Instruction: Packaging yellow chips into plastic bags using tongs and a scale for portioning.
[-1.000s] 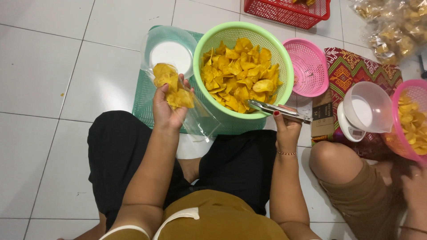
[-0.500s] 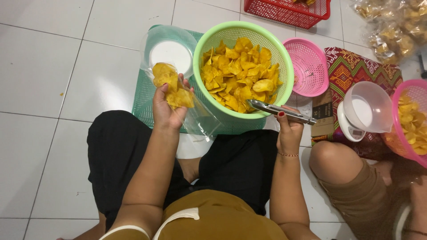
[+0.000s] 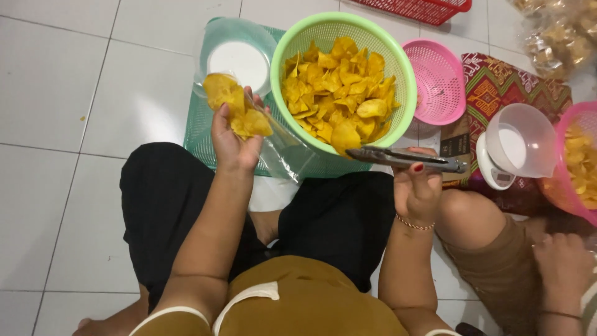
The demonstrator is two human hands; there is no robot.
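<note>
While the person sits on the white tiled floor (image 3: 68, 93), the left hand (image 3: 233, 140) is closed around the mouth of a clear plastic bag (image 3: 283, 149) that holds a few yellow chips (image 3: 239, 112); the bag hangs down over the edge of a flat green plastic tray (image 3: 199, 134). The right hand (image 3: 415, 190) grips a pair of metal tongs (image 3: 404, 158), fingers wrapped around them, and the tongs lie level, their tip just at the near rim of a round light-green plastic basket (image 3: 404, 81) heaped with yellow chips. Behind the left hand stands a clear bowl on a white scale (image 3: 239, 59). Just beside the green basket sits a small pink plastic basket (image 3: 438, 81). Further right, another person's hand (image 3: 563, 264) rests near a second white scale with a clear bowl (image 3: 519, 146).
</note>
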